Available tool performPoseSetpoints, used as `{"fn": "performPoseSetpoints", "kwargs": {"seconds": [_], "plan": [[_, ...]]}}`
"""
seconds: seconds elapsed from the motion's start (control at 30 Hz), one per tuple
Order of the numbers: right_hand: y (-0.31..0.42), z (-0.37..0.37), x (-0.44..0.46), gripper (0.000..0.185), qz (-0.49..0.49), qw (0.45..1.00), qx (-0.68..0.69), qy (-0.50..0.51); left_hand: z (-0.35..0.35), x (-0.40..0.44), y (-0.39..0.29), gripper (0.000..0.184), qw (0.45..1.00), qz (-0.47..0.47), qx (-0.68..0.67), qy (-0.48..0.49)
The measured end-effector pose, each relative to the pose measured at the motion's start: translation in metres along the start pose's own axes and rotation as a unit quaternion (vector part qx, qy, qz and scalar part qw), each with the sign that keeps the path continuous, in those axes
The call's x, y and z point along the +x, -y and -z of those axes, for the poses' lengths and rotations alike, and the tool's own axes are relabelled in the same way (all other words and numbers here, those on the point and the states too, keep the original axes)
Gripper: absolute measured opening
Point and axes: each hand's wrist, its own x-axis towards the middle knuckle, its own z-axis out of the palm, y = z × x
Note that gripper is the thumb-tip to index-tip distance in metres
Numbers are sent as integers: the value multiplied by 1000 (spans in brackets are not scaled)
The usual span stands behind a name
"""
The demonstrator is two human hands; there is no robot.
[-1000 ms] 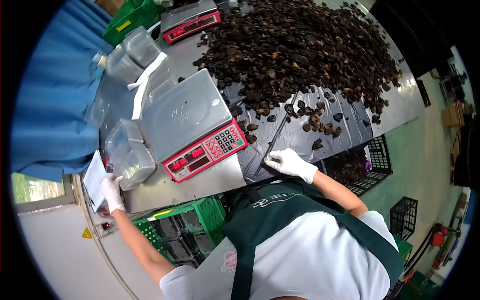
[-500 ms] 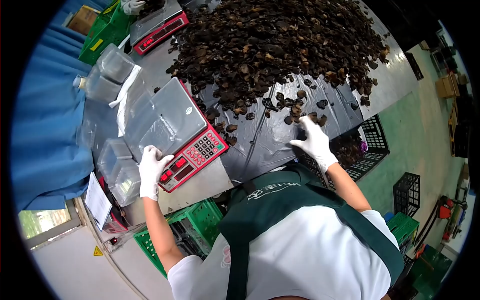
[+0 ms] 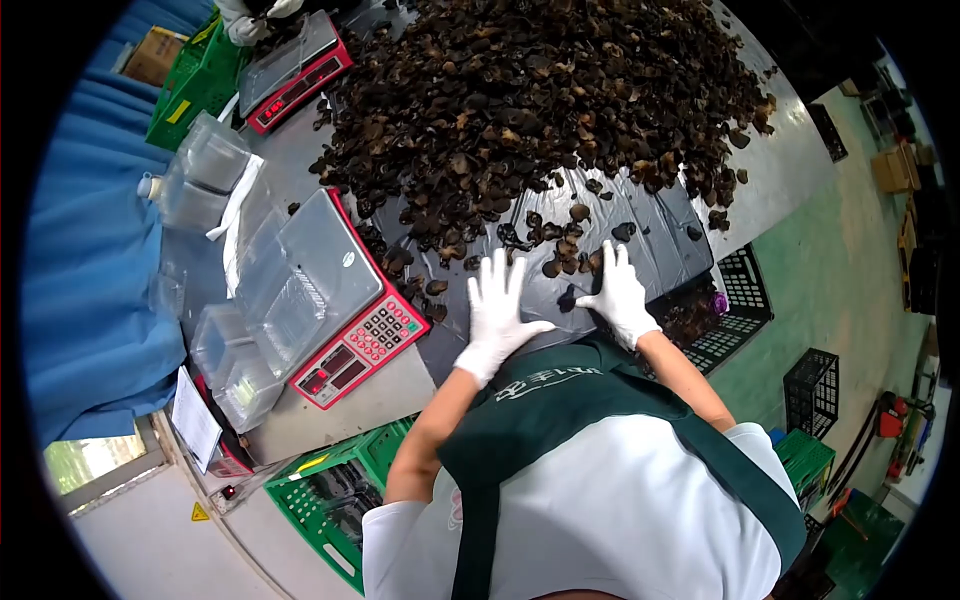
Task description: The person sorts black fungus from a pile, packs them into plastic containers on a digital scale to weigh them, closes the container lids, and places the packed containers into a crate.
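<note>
My left hand [image 3: 497, 318], in a white glove, is over the black plastic sheet [image 3: 455, 345] with its fingers spread and nothing in it. To its right is my right hand [image 3: 622, 300], gloved too, its fingers apart beside a few loose dark wood ear mushrooms [image 3: 566, 262]. A small dark piece [image 3: 567, 299] lies between the two hands. Beyond them rises a large heap of wood ear mushrooms [image 3: 540, 90]. Left of my left hand stands a red digital scale [image 3: 362, 345], with a clear plastic tray [image 3: 290, 310] on its pan.
Stacked clear plastic containers [image 3: 235, 360] stand left of the scale. A second red scale [image 3: 300, 85] is at the far left, near another person's gloved hand [image 3: 243, 30]. Green crates [image 3: 335, 500] sit below the table, and a black crate [image 3: 745, 285] is at its right edge.
My left hand has left the scale's edge and moved right over the black sheet, fingers spread. My right hand has come slightly lower. The view has shifted a little.
</note>
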Motion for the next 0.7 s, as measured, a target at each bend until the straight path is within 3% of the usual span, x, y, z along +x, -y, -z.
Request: {"fn": "performPoseSetpoints", "kwargs": {"seconds": [0.07,0.13,0.23,0.33,0.37,0.4,0.47,0.53,0.7], "plan": [[2,-7,7,112,58,998,2,-33,-24,24,-11,117,999,-9,39,30],[1,-17,23,94,114,988,89,-57,-38,44,-12,115,999,11,49,9],[9,-39,60,80,166,971,146,-93,-48,69,5,100,996,-1,42,-76],[32,-22,94,77,198,959,202,18,-49,85,36,83,987,-35,76,-141],[40,-7,103,78,254,939,222,66,-43,90,37,77,982,-31,95,-162],[46,10,110,79,231,940,206,144,-37,93,38,71,976,-27,115,-183],[50,31,130,76,278,924,229,128,-15,102,35,60,969,-19,61,-240],[50,55,159,69,290,925,229,86,7,115,34,56,971,4,-12,-239],[71,112,240,67,257,959,39,-116,43,184,40,63,959,74,6,-272]]}}
